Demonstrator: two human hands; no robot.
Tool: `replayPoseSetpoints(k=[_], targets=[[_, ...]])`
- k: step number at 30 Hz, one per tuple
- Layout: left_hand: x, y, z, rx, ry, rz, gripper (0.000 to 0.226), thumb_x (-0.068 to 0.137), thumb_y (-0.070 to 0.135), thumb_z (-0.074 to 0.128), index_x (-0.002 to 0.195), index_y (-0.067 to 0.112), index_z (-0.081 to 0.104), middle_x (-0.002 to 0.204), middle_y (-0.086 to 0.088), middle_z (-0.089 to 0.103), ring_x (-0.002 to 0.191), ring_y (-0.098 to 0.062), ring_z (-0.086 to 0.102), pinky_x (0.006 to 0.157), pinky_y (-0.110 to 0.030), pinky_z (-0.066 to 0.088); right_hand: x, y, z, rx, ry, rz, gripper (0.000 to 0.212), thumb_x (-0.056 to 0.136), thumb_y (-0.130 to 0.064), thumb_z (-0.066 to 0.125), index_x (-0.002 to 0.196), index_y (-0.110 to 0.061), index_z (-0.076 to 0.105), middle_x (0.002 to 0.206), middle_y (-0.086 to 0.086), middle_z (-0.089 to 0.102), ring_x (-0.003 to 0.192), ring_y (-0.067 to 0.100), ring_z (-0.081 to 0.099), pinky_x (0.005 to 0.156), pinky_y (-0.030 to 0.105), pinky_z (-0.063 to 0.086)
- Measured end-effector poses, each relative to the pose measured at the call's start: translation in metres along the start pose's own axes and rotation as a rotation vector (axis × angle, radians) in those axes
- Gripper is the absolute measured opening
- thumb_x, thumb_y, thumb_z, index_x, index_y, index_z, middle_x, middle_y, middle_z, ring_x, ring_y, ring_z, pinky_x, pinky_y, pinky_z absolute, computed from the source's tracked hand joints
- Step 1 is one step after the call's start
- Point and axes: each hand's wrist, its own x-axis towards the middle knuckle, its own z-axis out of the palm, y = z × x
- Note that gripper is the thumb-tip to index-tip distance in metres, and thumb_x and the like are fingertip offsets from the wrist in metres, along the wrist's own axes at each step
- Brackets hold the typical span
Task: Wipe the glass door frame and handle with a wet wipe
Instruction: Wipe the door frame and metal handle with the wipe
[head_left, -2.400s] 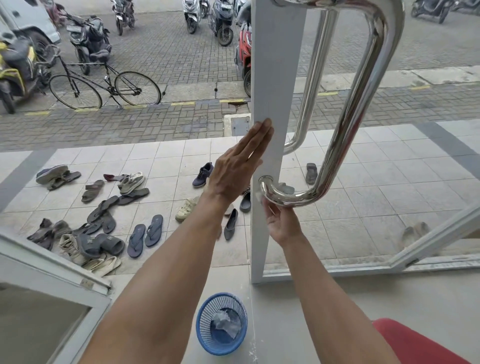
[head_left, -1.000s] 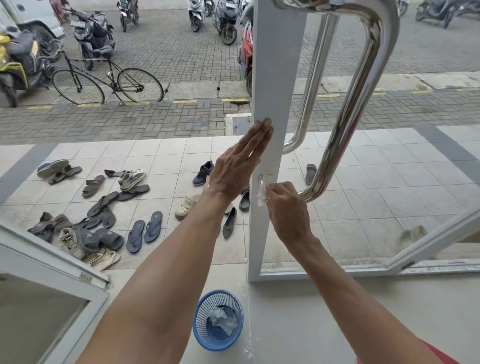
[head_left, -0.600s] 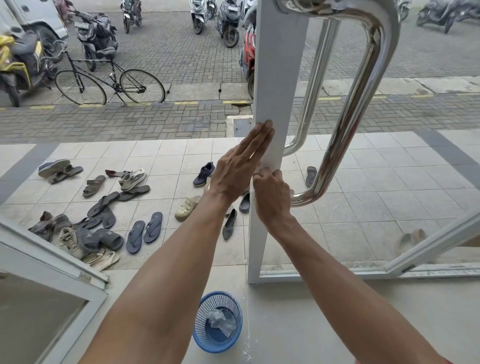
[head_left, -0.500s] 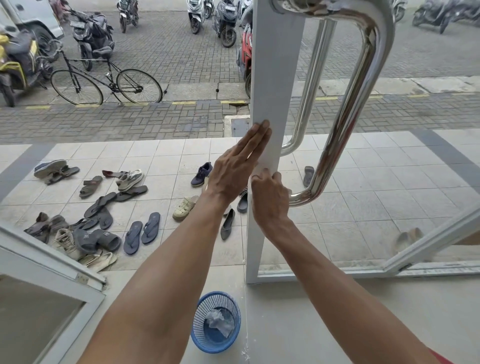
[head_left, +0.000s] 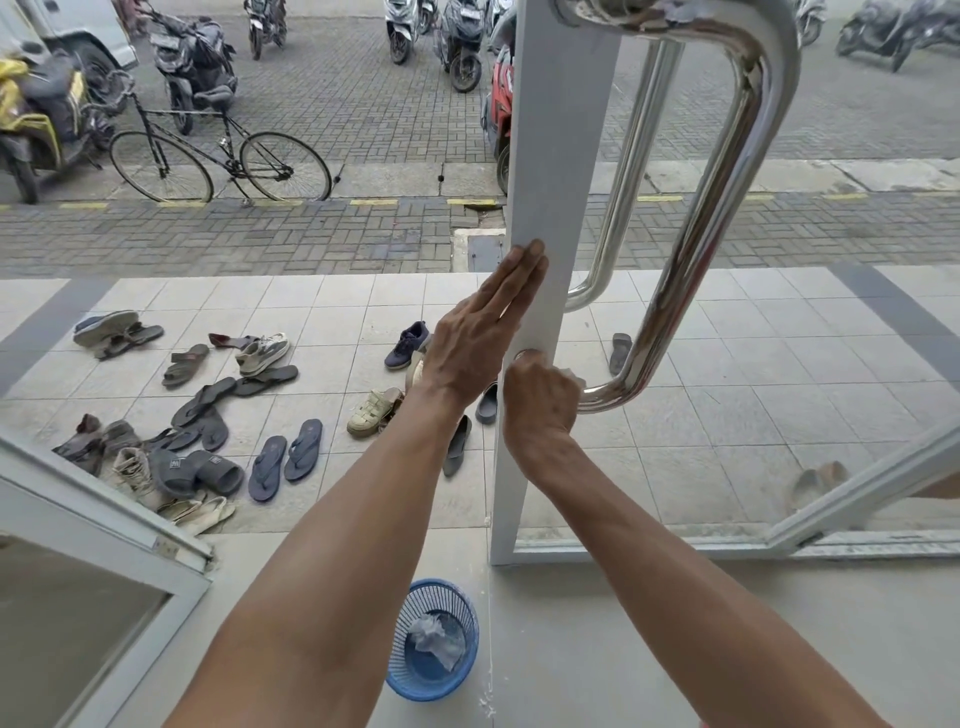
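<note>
While the flat, open left hand (head_left: 480, 343) steadies the door frame (head_left: 558, 171), the right hand (head_left: 540, 402) pinches the wet wipe (head_left: 570, 373) at the handle (head_left: 727, 218) base, four o'clock of it; hard scrubbing could swing the door.

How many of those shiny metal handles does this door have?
2. The near handle curves down to the right hand, which presses a wet wipe at its lower end. The far handle hangs behind the glass, just right of the door frame.
</note>
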Motion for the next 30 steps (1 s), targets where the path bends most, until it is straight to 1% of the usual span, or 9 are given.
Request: replayPoseSetpoints(k=[2,5,8,12,15,18,21,24,30], targets=[[-0.001,0.001,-0.001,0.007,0.0,-0.006,0.086,0.087,-0.003,0.064,0.157,0.017,0.019,0.165,0.005,0.017,0.151,-0.006,0.009,0.08,-0.011,0.033,0.008,-0.004,0.001,0.033,-0.113,-0.009,0.021,0.087,0.0,0.054,0.101,-0.005,0.07,0.092,0.009,0.071,0.083,0.025,0.07,0.077,0.033,0.05],[-0.001,0.003,0.0,0.012,0.017,-0.003,0.084,0.087,-0.003,0.065,0.156,0.016,0.021,0.164,0.004,0.019,0.15,-0.007,0.009,0.078,-0.012,0.037,0.009,-0.002,0.01,0.033,-0.101,0.052,0.023,0.091,-0.004,0.051,0.11,-0.005,0.064,0.097,0.011,0.07,0.089,0.028,0.068,0.106,0.056,0.033],[-0.002,0.004,0.005,0.029,-0.001,-0.023,0.098,0.081,-0.01,0.068,0.158,0.019,0.013,0.165,0.006,0.01,0.152,-0.007,0.006,0.073,-0.014,0.048,-0.007,0.006,0.026,0.009,0.003,0.053,0.03,0.094,-0.024,0.051,0.114,-0.002,0.056,0.09,0.011,0.067,0.083,0.031,0.065,0.105,0.063,0.032],[0.0,0.007,0.007,0.016,-0.018,-0.051,0.109,0.073,-0.017,0.068,0.158,0.019,0.011,0.166,0.008,0.005,0.152,-0.007,0.004,0.062,-0.011,0.043,-0.023,0.022,0.032,0.111,0.074,-0.065,0.076,0.093,-0.058,0.033,0.134,0.005,0.043,0.102,0.016,0.061,0.095,0.033,0.058,0.105,0.06,0.027],[-0.001,0.008,0.008,0.01,-0.019,-0.052,0.108,0.074,-0.018,0.066,0.158,0.019,0.009,0.166,0.009,0.001,0.152,-0.007,0.003,0.062,-0.008,0.037,-0.024,0.031,0.029,0.215,0.085,-0.136,0.058,0.097,-0.037,0.032,0.14,0.001,0.037,0.116,0.015,0.061,0.108,0.032,0.057,0.112,0.055,0.021],[-0.001,0.007,0.009,0.013,-0.023,-0.048,0.109,0.075,-0.017,0.066,0.158,0.02,0.006,0.166,0.009,0.0,0.152,-0.007,0.003,0.063,-0.008,0.041,-0.014,0.034,0.027,0.091,0.072,-0.173,0.05,0.088,-0.01,0.054,0.134,0.006,0.044,0.1,0.013,0.067,0.093,0.029,0.064,0.114,0.054,0.024],[-0.001,0.006,0.009,0.014,-0.026,-0.05,0.111,0.075,-0.016,0.067,0.158,0.021,0.003,0.166,0.009,0.001,0.152,-0.007,0.004,0.064,-0.008,0.04,-0.005,0.028,0.027,-0.026,0.071,-0.104,0.028,0.081,-0.02,0.074,0.1,-0.002,0.064,0.065,0.004,0.065,0.058,0.022,0.063,0.11,0.056,0.031],[-0.001,0.006,0.01,0.013,-0.028,-0.046,0.111,0.076,-0.016,0.068,0.158,0.021,0.004,0.166,0.008,0.003,0.152,-0.007,0.005,0.065,-0.009,0.042,0.004,0.021,0.031,-0.008,0.09,-0.035,0.022,0.078,-0.028,0.077,0.079,-0.011,0.062,0.048,-0.001,0.054,0.045,0.019,0.056,0.106,0.06,0.032],[0.0,0.004,0.007,0.011,-0.022,-0.046,0.103,0.078,-0.012,0.067,0.158,0.02,0.009,0.166,0.007,0.008,0.152,-0.006,0.005,0.067,-0.009,0.038,0.029,0.001,0.02,0.01,-0.154,0.019,0.028,0.1,-0.022,0.04,0.106,-0.019,0.067,0.089,-0.003,0.065,0.086,0.026,0.068,0.109,0.057,0.018]])
